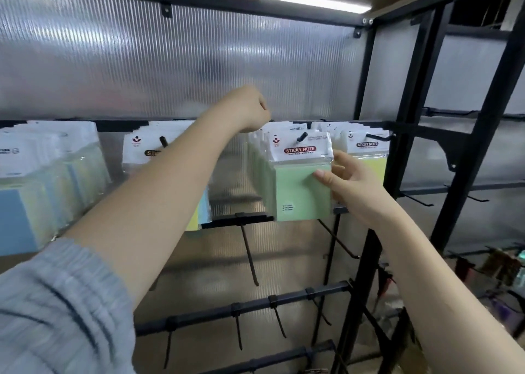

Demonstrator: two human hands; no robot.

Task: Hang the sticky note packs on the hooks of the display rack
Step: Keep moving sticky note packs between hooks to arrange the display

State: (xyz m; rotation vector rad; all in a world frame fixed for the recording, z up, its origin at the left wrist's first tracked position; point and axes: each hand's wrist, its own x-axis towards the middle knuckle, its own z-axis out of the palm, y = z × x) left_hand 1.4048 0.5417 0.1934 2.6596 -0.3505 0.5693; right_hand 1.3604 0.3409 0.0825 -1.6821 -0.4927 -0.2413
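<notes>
Top rail of display rack point(366, 231): four pack groups L→R. Far-left group point(42, 180), then group point(142, 149) partly behind left forearm, then front pack point(301, 174) on hook point(301, 137) w/ more packs stacked behind it, rightmost group point(369, 152) just beside. Left hand point(250, 109) above/behind 3rd group. Right hand point(349, 180) on front pack's right edge. Bare hooks point(250, 248) on rails below. Ribbed panel point(170, 61) behind all.

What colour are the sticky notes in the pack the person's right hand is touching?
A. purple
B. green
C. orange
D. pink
B: the right hand has its thumb on the front of the green sticky note pack, which hangs on a black hook through the hole in its white header.
</notes>
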